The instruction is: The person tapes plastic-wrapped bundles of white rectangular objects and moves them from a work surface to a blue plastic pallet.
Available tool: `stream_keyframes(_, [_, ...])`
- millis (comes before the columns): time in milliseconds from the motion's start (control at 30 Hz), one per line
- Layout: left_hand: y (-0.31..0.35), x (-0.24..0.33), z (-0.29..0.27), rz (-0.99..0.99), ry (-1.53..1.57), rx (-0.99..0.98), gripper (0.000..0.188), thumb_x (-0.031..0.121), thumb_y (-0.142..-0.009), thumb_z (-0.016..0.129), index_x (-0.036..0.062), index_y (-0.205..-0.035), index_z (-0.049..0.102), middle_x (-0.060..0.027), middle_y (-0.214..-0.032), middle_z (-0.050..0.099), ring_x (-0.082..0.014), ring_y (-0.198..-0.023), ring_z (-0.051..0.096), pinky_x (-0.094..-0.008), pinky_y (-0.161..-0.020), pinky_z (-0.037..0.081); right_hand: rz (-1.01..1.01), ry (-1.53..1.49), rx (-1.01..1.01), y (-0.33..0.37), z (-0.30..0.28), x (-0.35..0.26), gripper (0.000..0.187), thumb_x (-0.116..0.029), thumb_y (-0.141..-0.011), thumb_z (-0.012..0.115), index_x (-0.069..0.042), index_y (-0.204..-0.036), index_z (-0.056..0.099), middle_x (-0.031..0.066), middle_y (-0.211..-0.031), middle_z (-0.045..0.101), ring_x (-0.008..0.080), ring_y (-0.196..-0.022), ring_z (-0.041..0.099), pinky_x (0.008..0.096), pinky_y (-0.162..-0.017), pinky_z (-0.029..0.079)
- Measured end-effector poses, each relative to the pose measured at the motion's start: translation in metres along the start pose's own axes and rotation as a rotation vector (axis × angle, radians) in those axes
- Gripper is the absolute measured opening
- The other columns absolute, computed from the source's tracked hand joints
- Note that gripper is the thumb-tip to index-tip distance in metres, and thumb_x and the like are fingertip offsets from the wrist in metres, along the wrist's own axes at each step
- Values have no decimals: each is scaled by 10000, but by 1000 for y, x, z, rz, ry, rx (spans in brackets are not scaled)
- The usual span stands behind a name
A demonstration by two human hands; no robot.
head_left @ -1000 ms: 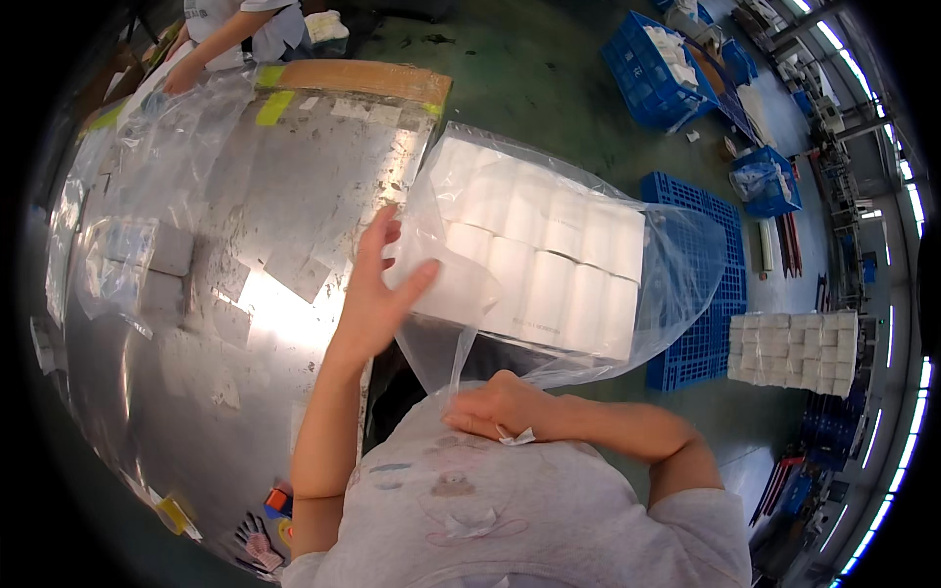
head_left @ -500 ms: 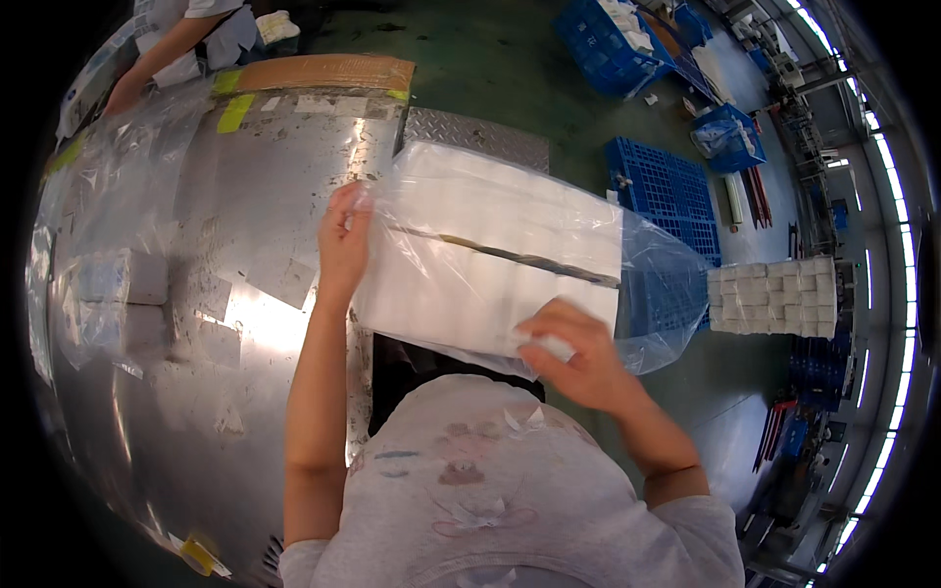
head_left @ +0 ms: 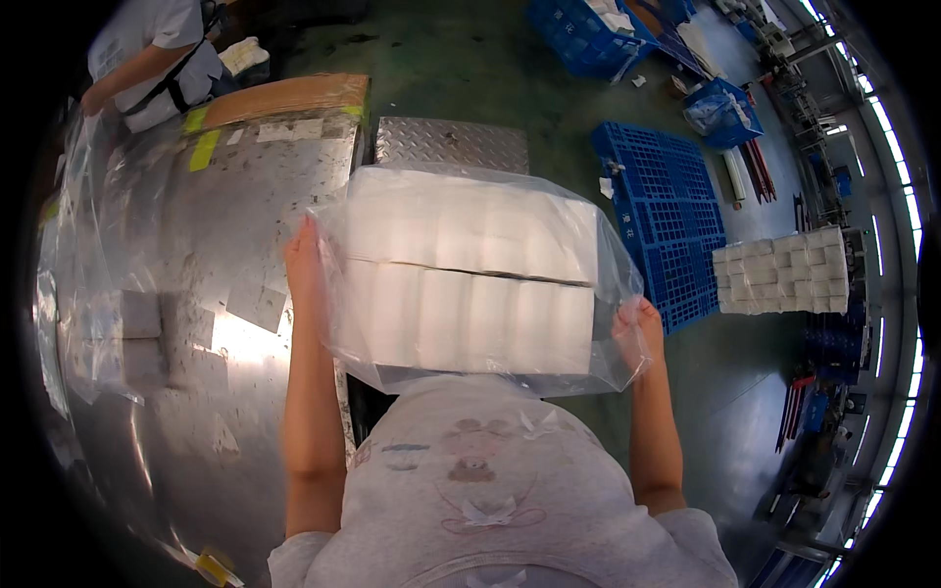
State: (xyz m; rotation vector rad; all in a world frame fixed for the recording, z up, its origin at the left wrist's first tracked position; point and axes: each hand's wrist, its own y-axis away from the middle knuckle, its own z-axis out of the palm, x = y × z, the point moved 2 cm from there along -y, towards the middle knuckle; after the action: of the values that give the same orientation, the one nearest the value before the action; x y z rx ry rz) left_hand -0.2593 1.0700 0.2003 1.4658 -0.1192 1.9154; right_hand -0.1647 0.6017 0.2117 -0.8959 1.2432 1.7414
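In front of my body is a transparent plastic bag [head_left: 614, 257] with two rows of white paper rolls [head_left: 470, 318] pressed side by side inside. A narrow dark gap runs between the rows. My left hand [head_left: 303, 257] is closed on the bag's left end, over the metal table's edge. At the opposite end, my right hand [head_left: 638, 331] has its fingers closed on the loose plastic beyond the rolls. The bag looks stretched between both hands.
A scratched metal table [head_left: 250, 392] fills the left, with another bagged white pack [head_left: 137, 328] on it. A co-worker [head_left: 147, 69] stands at its far left corner. Rightward are a blue pallet [head_left: 667, 206], a stack of white packs [head_left: 781, 271] and blue crates [head_left: 588, 39].
My right hand has gone from above the near row to the bag's right end and taken hold there. My left hand and the bag have shifted left.
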Motion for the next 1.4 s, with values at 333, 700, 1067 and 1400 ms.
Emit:
stream_keyframes(333, [67, 23, -39, -17, 379, 143, 358, 334, -935, 455, 170, -647, 319, 53, -520, 218, -71, -440, 201, -246, -415, 172, 56, -262, -236, -30, 125, -79, 185, 35, -778, 363, -89, -642, 385, 7, -541, 355, 79, -403, 282, 202, -352, 247])
stream_keyframes(700, [37, 29, 18, -34, 335, 64, 354, 394, -895, 517, 157, -672, 377, 52, -625, 335, -77, -569, 333, -252, -540, 276, 35, -230, -331, -121, 106, -119, 211, 22, -791, 359, -105, -624, 376, -11, -525, 319, 69, -412, 277, 191, -355, 223])
stream_keyframes(1067, [20, 58, -40, 315, -15, 186, 284, 210, -894, 557, 100, -640, 492, 81, -510, 346, -16, -424, 280, -198, -391, 183, -373, 1017, -151, -196, 28, -183, 189, 40, -670, 384, -43, -554, 509, 46, -481, 469, 135, -440, 438, 259, -401, 328])
stream_keyframes(1400, [33, 85, -44, 540, -709, 233, 301, 268, -861, 513, 6, -727, 580, -188, -594, 511, -298, -522, 479, -377, -523, 386, -405, 1349, -841, -65, 145, -155, 544, -161, -795, 644, -27, -1278, 431, 159, -1213, 529, 206, -1180, 453, 302, -965, 351])
